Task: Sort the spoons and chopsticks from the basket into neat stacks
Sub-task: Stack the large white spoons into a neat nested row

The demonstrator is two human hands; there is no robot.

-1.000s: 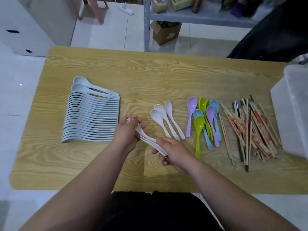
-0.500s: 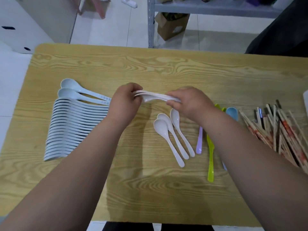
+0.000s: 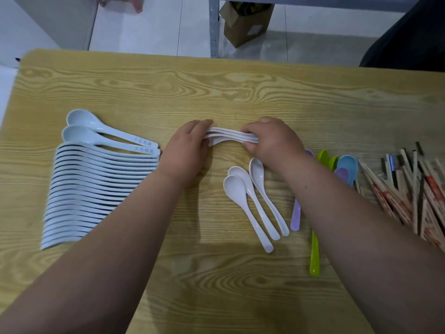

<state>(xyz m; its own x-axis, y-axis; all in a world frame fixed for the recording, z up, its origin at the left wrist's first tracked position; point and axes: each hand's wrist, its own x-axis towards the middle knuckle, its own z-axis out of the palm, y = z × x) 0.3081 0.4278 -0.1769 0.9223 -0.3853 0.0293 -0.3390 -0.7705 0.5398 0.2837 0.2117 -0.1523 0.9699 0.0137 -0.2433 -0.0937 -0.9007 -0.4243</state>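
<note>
The fingers [image 3: 248, 131] of the right hand [image 3: 272, 141] and the left hand [image 3: 185, 150] pinch a small nested bunch of white plastic spoons [image 3: 228, 137] by both ends, just above the wooden tabletop [image 3: 240, 92]. Three loose white spoons [image 3: 255, 196] lie just below. If one side lets go early, the bunch could slide apart.

Cardboard box [image 3: 245, 22] beside shelf leg [image 3: 213, 27]
</note>
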